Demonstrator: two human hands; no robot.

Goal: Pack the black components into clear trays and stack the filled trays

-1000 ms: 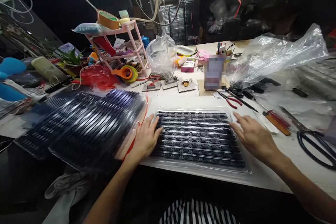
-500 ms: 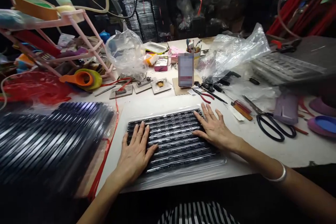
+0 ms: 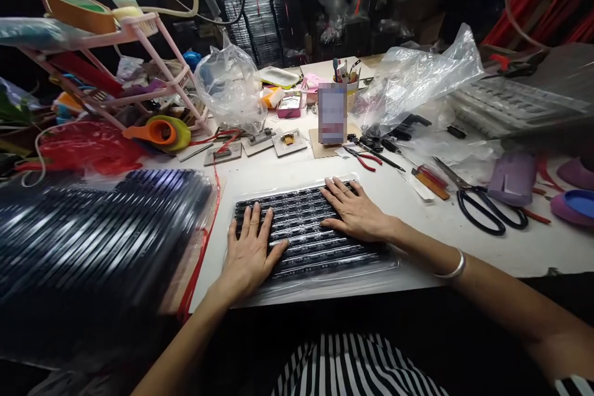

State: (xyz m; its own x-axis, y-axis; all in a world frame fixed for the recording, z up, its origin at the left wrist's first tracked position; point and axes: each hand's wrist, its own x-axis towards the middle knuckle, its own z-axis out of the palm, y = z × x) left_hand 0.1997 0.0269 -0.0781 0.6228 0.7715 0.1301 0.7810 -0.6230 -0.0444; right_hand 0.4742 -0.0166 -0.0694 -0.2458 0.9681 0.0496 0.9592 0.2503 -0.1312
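A clear plastic tray (image 3: pixel 306 230) with rows of small black parts lies flat on the white worktop in front of me. My left hand (image 3: pixel 250 250) rests on its left side, palm down, fingers spread and pointing away from me. Across the upper right of the tray lies my right hand (image 3: pixel 355 210), also flat with its fingers apart. Neither hand grips anything. What the black parts are is too small to tell.
Stacked black-filled trays (image 3: pixel 93 229) stand at the left, beside a red ribbon (image 3: pixel 204 247). Scissors (image 3: pixel 482 198), red-handled pliers (image 3: pixel 366 159) and a phone (image 3: pixel 331 112) lie or stand beyond and right. A pink rack (image 3: pixel 162 68) and plastic bags (image 3: pixel 232 86) fill the back left.
My right hand has slid left and inward over the tray, its fingers now closer together. My left hand stays on the tray's left side. The whole view has shifted slightly.
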